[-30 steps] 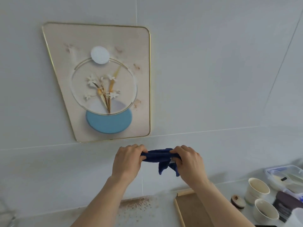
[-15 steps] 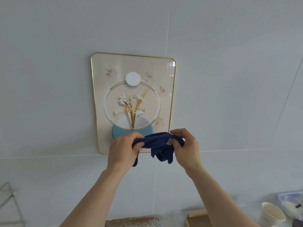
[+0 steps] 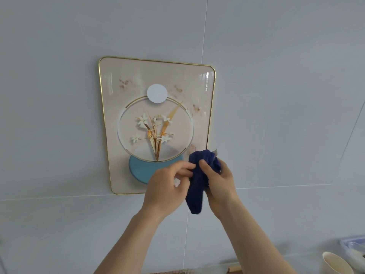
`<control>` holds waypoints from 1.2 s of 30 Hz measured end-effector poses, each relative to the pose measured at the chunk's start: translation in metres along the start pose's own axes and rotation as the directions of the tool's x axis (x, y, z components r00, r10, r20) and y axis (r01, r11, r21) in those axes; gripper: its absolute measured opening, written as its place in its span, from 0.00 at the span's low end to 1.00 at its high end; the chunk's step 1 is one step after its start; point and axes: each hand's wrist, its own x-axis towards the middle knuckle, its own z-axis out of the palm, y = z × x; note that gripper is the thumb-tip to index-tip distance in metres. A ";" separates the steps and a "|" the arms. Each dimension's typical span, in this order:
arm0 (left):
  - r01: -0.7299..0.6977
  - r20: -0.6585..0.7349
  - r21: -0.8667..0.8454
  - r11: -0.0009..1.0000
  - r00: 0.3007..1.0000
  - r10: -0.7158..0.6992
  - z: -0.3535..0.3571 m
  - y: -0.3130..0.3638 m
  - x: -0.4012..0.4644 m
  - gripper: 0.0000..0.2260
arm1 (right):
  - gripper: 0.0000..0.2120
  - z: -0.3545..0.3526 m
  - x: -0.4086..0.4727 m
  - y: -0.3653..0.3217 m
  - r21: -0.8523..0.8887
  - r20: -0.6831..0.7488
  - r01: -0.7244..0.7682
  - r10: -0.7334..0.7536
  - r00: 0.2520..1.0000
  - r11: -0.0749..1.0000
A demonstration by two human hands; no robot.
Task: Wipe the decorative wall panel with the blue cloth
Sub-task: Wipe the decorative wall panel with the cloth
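The decorative wall panel (image 3: 156, 80) hangs on the tiled wall, beige with a thin gold rim, white flowers in a ring and a blue oval at the bottom. The dark blue cloth (image 3: 198, 186) is bunched up in front of the panel's lower right corner, one end hanging down. My right hand (image 3: 220, 180) grips the cloth's upper part. My left hand (image 3: 167, 186) pinches the cloth's left edge with its fingertips and covers part of the blue oval.
Grey-white wall tiles (image 3: 276, 95) surround the panel. At the bottom right stand a cream cup (image 3: 335, 264) and a clear plastic container (image 3: 355, 246). A wooden board edge (image 3: 234, 268) shows at the bottom.
The cloth was stretched between both hands; now it is gathered into my right hand and hangs down. Both hands have moved up and right, onto the panel's lower right.
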 end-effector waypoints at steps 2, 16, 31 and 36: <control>-0.023 -0.142 0.107 0.994 0.989 0.038 -0.006 -0.008 0.008 0.14 | 0.20 0.000 0.007 -0.002 -0.172 -0.130 0.126 -0.149 0.980 0.977; -0.347 -0.099 0.661 0.665 0.839 0.535 -0.002 -0.067 0.099 0.26 | 0.19 0.015 0.083 0.052 -0.670 0.534 0.739 -0.740 0.409 -0.075; -0.272 -0.179 0.800 0.535 0.743 0.645 0.016 -0.092 0.111 0.25 | 0.06 -0.011 0.090 0.086 -0.634 0.616 0.736 -0.730 0.294 -0.238; -0.255 -0.202 0.802 0.540 0.735 0.647 0.017 -0.090 0.111 0.26 | 0.07 0.004 0.098 0.034 -0.695 0.390 0.715 -0.875 0.285 -0.077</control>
